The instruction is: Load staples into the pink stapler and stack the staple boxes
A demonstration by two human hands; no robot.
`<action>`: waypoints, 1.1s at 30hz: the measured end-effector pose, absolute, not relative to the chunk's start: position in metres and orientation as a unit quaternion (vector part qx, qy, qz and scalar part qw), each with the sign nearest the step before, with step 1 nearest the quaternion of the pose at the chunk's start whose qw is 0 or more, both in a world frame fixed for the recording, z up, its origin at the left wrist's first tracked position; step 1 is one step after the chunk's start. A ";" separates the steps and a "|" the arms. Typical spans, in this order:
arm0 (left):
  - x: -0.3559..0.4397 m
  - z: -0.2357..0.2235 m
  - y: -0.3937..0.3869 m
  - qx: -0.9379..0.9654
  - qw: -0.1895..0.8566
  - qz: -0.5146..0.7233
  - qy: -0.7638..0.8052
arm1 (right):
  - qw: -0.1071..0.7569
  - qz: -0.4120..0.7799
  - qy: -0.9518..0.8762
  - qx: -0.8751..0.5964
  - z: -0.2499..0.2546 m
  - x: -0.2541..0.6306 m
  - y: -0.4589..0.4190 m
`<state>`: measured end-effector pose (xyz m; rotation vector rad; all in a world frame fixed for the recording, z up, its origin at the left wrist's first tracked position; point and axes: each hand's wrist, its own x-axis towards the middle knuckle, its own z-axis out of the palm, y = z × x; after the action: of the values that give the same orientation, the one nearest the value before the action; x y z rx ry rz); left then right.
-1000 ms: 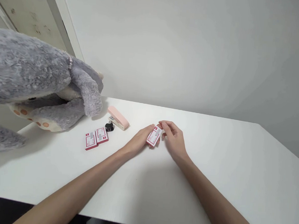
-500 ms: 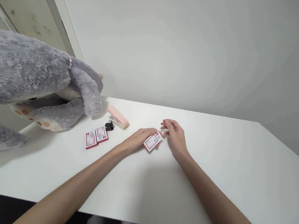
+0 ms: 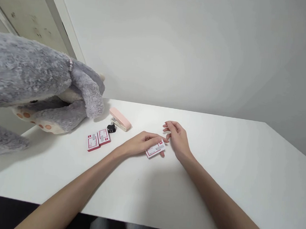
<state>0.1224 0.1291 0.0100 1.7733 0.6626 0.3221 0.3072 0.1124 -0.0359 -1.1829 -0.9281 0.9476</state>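
white and red, a small flat cardboard box with printed label (image 3: pixel 156 149) is in the grip of the person's left hand (image 3: pixel 141 143): the thumb is laid over its upper face, and some fingertips come out beyond it and from below. the box seems to be held a little above the white smooth table (image 3: pixel 189 195), but i cannot tell if an edge touches it.

its long axis goes slantwise, from the near left corner, partly under the thumb, to the far right end, which points roughly toward the right hand (image 3: pixel 179 140). seen from this right hand, the box lies to the left and somewhat nearer to the body. between them there is only a narrow gap, so the left hand is the nearer one. the right hand has its fingers loosely bent and a little spread, and i see nothing held in them; whether its lower fingertips touch the left forefinger, i cannot tell.

well apart, on the left, two similar red-and-white boxes (image 3: pixel 104 137) lie flat side by side. just beyond them are a small black object (image 3: pixel 111 127) and a pale pink and cream stapler (image 3: pixel 120 119), then a big grey plush toy (image 3: pixel 39 74).
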 end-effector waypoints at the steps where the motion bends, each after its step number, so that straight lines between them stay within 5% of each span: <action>1: 0.122 0.011 0.128 0.767 0.555 0.143 0.287 | 0.630 0.414 -0.406 -0.516 -0.037 0.307 0.113; 17: 0.118 -0.009 0.140 0.929 0.128 0.223 0.266 | 0.630 0.404 -0.409 -0.522 -0.039 0.307 0.114; 33: 0.076 -0.014 0.130 0.880 -0.072 0.299 0.363 | 0.626 0.385 -0.425 -0.528 -0.044 0.311 0.116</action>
<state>0.0763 0.1302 -0.0135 2.8971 1.1940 0.9864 0.3109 0.1158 -0.0439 -1.2105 -0.9755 0.8834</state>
